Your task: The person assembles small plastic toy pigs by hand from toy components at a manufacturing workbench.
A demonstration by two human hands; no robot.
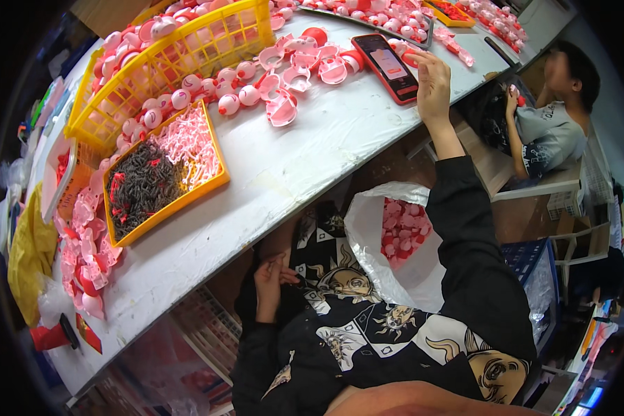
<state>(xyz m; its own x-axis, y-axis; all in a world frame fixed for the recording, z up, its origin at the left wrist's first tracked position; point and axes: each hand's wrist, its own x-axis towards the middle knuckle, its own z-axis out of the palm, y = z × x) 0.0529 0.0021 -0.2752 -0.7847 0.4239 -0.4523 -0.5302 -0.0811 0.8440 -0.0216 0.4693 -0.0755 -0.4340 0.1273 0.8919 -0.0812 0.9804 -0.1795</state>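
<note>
My right hand (433, 89) reaches over the table edge to a smartphone (393, 69) in a red case. Its fingers are stretched out at the phone's right side, near the lit screen, and do not wrap round it. By my lap, below the table edge, my left hand (269, 283) has its fingers curled in, and nothing shows in them. On the table left of the phone lie pink plastic shells (298, 75) with round openings. Beside them is a row of small white-and-pink balls (229, 104) with faces.
A yellow tray (218, 179) holds dark and pale pink small parts. Behind it stands a yellow basket (263, 28) full of pink pieces. A white sack (367, 208) with red-pink pieces sits by my lap. Another person (558, 125) sits at right. A red cup-shaped object (48, 338) lies at the near-left corner.
</note>
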